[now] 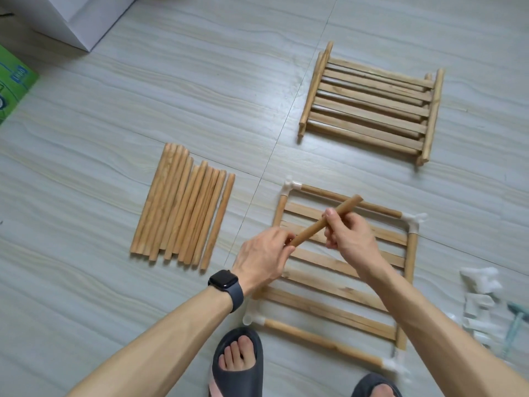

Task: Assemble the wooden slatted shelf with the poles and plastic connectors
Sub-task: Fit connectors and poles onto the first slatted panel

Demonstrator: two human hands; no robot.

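I hold a short wooden pole point(315, 226) in both hands above a slatted shelf panel point(337, 285) on the floor. My left hand point(264, 257) grips the pole's near end, and my right hand point(349, 234) pinches it near the middle. The panel is framed by poles joined with white plastic connectors: one at the far left corner point(291, 187), one at the far right point(415, 222), one at the near left point(253, 319). A row of loose poles point(183, 206) lies to the left.
A stack of slatted panels point(369, 106) lies at the far right. Loose white connectors point(481, 302) and a pale green tool point(513, 325) sit at the right edge. A white box point(74, 18) and a green box point(14, 81) stand at the far left. My feet in dark slippers point(237, 365) are below.
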